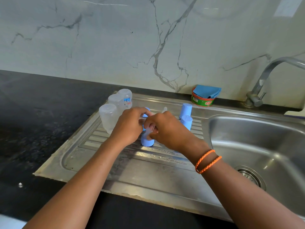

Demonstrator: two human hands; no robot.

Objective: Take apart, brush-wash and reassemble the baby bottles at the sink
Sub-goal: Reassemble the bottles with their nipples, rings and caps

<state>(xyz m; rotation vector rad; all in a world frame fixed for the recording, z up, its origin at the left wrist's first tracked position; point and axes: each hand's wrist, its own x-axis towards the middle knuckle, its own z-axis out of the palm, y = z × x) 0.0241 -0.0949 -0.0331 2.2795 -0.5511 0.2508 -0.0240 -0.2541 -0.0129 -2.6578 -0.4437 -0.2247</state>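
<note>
We've got both hands, left [130,128] & right [166,131], pinching a clear teat into the blue collar [147,142]; wet fingers could slip, collar may skid down the ribbed drainboard [115,162].

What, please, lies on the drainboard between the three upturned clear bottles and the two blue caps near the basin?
In the head view, both hands, left hand and right hand, work there on small blue parts and a clear teat.

I see pale blue caps [186,116] at 2 o'clock, clear frosted bottles [109,116] w/ blue print at 10. Counter [41,116] black, speckled. Wall [132,38] white marble, grey veins. Orange wrist cords [208,161]. Red-green tub [202,100], blue cloth [207,91].
</note>
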